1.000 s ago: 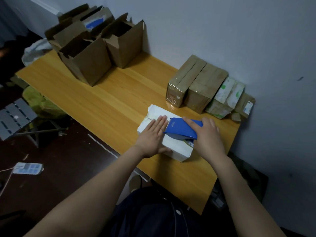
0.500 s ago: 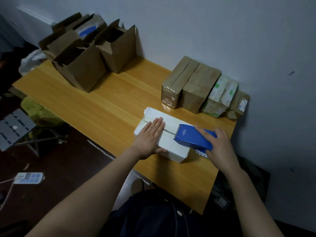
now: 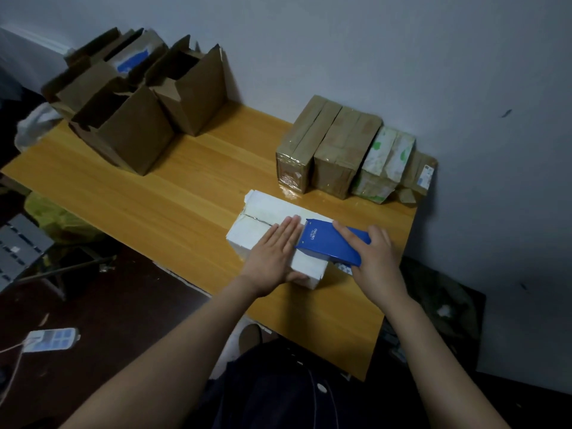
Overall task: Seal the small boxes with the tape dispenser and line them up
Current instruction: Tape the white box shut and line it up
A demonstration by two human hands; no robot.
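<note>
A white box (image 3: 263,213) lies on the wooden table (image 3: 161,193), its top seam running lengthwise. My left hand (image 3: 272,253) presses flat on the box top with straight fingers. My right hand (image 3: 376,258) grips the blue tape dispenser (image 3: 331,243), which rests on the near right end of the box, its front edge right beside my left fingertips. Behind it, against the wall, stands a row of taped boxes: two brown ones (image 3: 322,147), a green-and-white one (image 3: 385,162) and a small brown one (image 3: 422,173).
Several open brown cartons (image 3: 139,116) crowd the table's far left corner. The wall runs close behind the row. Beyond the table's left edge, on the dark floor, lie a power strip (image 3: 51,339) and a grey folding stool (image 3: 18,246).
The dispenser drew back toward the box's near right end, then slid forward along the seam up to my left fingertips. My left hand stayed flat on the box.
</note>
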